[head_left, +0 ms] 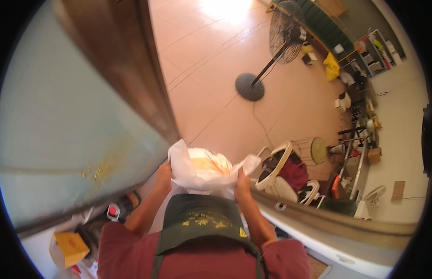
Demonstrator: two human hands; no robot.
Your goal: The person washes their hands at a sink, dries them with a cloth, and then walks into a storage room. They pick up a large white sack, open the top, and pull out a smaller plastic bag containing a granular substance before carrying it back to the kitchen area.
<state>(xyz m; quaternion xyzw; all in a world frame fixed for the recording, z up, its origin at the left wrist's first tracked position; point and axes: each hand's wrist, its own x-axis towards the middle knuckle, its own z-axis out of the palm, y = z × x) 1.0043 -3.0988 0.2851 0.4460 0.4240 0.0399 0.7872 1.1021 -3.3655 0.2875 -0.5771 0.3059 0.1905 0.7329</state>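
Observation:
In front of my chest, my left hand (164, 174) and my right hand (242, 183) are closed on opposite sides of a white plastic bag (182, 162). The bag's mouth is spread wide between them. Inside it shows something white and orange (209, 162), whose kind I cannot make out. My fingertips are partly hidden by the folds of the bag. Below it is the dark green apron (202, 215) with yellow marks that I wear over a maroon shirt.
On my left is a pale panel (76, 116) with a brown frame (127, 60). A standing fan (250, 87) is ahead on the tiled floor. To the right stand a white chair (279, 188) holding a maroon cloth (295, 176), and a drum-like stool (313, 150). A yellow box (68, 249) sits lower left.

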